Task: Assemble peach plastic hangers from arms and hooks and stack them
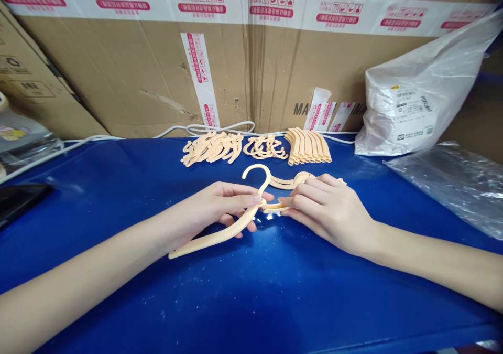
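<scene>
My left hand [214,207] is closed around a peach plastic hanger arm [220,236] with a hook [257,175] rising at its top. My right hand [328,207] pinches a second peach hanger piece [275,207] and holds it against the hook's base, over the blue table [251,291]. More peach pieces [288,182] lie just behind my right hand's fingers. At the back of the table lie three groups of parts: a pile of arms [212,148], a cluster of hooks [265,148] and a neat stack of curved arms [308,146].
Large cardboard boxes [165,65] with red-printed tape wall off the back. A white plastic bag [416,102] and a clear bag [456,181] sit at the right. A white cable [118,137] runs along the table's back edge. A dark object [19,199] lies at the left.
</scene>
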`<control>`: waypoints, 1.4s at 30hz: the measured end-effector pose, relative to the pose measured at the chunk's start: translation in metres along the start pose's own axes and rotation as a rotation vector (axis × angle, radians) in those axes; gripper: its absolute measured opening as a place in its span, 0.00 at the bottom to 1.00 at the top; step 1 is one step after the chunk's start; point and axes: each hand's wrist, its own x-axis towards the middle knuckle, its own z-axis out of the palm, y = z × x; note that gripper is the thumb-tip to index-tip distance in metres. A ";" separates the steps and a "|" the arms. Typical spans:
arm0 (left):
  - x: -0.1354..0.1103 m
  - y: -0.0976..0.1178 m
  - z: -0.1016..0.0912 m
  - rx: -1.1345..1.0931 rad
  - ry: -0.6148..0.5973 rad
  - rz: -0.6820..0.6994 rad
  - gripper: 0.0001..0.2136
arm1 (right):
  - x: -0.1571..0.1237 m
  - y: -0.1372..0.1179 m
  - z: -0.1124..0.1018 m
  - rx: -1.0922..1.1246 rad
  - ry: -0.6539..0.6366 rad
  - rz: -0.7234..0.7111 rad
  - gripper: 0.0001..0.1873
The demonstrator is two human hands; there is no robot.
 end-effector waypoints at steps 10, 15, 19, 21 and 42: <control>-0.001 0.001 0.004 0.035 -0.005 0.050 0.10 | -0.003 0.003 0.001 0.023 0.001 -0.002 0.14; -0.001 0.003 0.011 0.091 0.104 0.073 0.07 | -0.003 0.003 0.001 0.033 0.008 -0.015 0.15; -0.003 0.002 0.012 0.112 0.108 0.080 0.07 | -0.002 0.002 0.001 0.045 0.018 -0.035 0.15; -0.003 0.002 0.011 0.136 0.103 0.090 0.07 | -0.003 0.002 0.001 0.046 0.021 -0.047 0.15; 0.000 0.004 0.016 0.337 0.148 0.203 0.13 | -0.008 -0.002 0.001 0.111 -0.027 -0.029 0.17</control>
